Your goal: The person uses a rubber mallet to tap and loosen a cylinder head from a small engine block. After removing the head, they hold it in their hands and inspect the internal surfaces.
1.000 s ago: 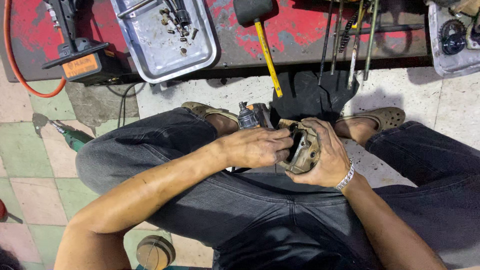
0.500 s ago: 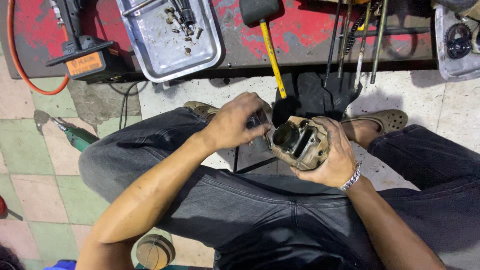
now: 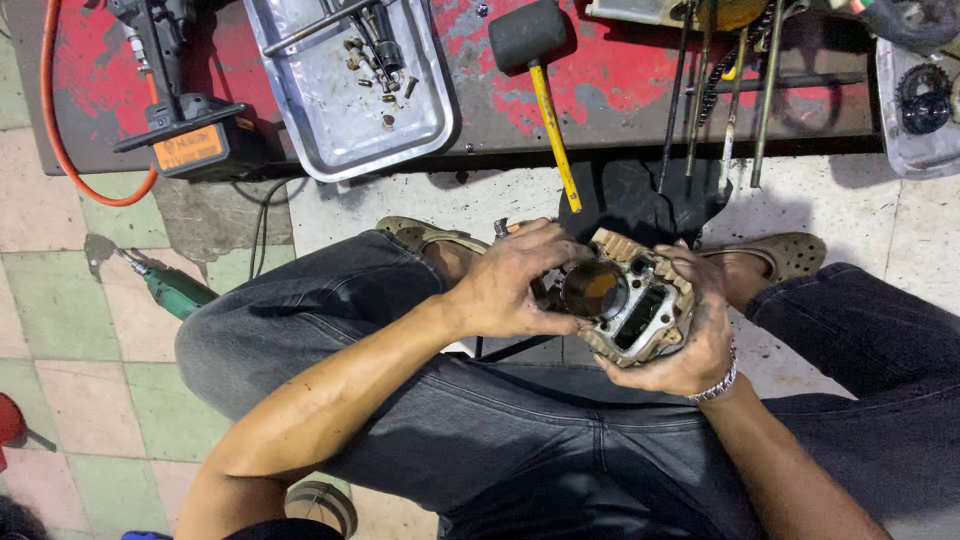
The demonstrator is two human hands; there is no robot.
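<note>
Head view shows one finned engine cylinder point(image 3: 630, 305) held over the lap by two hands: left hand point(image 3: 515, 285) grips its rim, right hand point(image 3: 685, 340) cups it beneath. Beyond, the red surface point(image 3: 480, 90) carries one tray point(image 3: 350, 95), one mallet point(image 3: 535, 70), perhaps four rods point(image 3: 715, 90).

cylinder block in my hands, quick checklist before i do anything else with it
1. Block held over the lap, off the floor: ok.
2. Right hand cupping it from below and the far side: ok.
3. Left hand on the block's left edge beside the bore: ok.
4. Bore facing up and unobstructed: ok.
5. Bore wall free of scoring: cannot tell.
6. Mallet and parts tray on the red bench ahead: ok.
</note>
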